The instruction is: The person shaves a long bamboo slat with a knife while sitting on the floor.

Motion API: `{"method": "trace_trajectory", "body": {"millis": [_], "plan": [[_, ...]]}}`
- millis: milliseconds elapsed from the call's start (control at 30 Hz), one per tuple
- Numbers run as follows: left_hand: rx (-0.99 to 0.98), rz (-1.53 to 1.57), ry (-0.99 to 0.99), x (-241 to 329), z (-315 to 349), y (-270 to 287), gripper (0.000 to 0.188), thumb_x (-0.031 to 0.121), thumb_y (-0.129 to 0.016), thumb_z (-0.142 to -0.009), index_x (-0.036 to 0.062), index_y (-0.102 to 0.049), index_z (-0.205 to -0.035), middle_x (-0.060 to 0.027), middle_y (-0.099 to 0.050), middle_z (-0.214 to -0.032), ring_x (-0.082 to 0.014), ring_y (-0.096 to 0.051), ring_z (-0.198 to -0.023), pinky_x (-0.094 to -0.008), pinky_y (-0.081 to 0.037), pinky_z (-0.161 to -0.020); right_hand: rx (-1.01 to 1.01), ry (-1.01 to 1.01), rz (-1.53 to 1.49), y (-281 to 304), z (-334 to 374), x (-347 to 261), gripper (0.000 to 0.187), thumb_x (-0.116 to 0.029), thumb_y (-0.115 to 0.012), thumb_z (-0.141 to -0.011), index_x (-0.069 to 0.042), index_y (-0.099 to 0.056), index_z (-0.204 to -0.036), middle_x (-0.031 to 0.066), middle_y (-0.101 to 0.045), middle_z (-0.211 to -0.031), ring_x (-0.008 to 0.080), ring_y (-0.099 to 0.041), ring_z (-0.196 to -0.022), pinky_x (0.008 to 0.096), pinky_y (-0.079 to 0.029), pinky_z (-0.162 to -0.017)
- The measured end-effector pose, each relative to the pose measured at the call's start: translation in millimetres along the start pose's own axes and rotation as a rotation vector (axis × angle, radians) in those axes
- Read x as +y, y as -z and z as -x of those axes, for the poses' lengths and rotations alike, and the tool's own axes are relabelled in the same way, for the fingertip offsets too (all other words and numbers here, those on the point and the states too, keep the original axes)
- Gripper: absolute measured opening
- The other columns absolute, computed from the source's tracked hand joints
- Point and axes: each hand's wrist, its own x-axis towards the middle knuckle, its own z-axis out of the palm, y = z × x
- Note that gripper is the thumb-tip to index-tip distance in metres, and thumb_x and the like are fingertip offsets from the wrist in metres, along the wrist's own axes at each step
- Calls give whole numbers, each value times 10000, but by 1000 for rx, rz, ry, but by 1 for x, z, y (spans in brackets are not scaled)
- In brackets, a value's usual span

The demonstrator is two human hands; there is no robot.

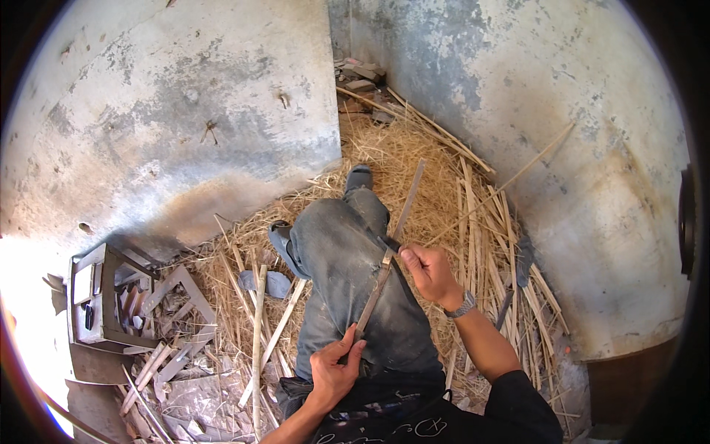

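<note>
A long flat bamboo strip (374, 296) slants across my thighs, its far end rising past my knees over the shavings. Near its lower end, my left hand (334, 374) pinches it between thumb and fingers. My right hand (430, 272), with a metal watch (462, 305) on the wrist, is closed beside the middle of the strip. It grips a small dark knife (389, 243), whose short visible part lies across the strip; the fingers hide the rest. My legs in grey trousers (340, 244) are bent beneath the work.
Pale shavings (362, 144) cover the floor ahead. Many split bamboo sticks (477, 244) lie along the right wall, more at my left. A worn wooden frame (111, 296) with scraps stands at left. Stained walls (222, 96) close in ahead and on the right.
</note>
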Motion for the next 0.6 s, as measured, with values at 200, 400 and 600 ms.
{"method": "trace_trajectory", "body": {"millis": [200, 400, 600], "plan": [[-58, 281, 287, -6, -3, 1, 348, 113, -760, -945, -3, -709, -1270, -36, -724, -774, -46, -608, -665, -224, -504, -630, -312, 86, -11, 0, 16, -7, 394, -266, -618, -1013, -47, -600, -687, 160, -508, -562, 315, -528, -488, 397, -380, -499], [-49, 554, 362, -7, -15, 7, 331, 88, -752, -956, -47, -704, -1255, -11, -714, -845, -38, -602, -686, -199, -500, -614, -541, 70, -21, 15, 25, -16, 411, -271, -616, -1017, -46, -601, -674, 147, -486, -542, 308, -502, -470, 396, -382, -497], [-20, 646, 286, 4, -53, 29, 369, 201, -657, -1035, -50, -654, -1306, -21, -657, -715, -38, -522, -527, -198, -412, -473, -429, 19, -416, 8, 51, -12, 404, -275, -612, -1017, -50, -590, -683, 39, -438, -542, 161, -419, -453, 316, -323, -484]]}}
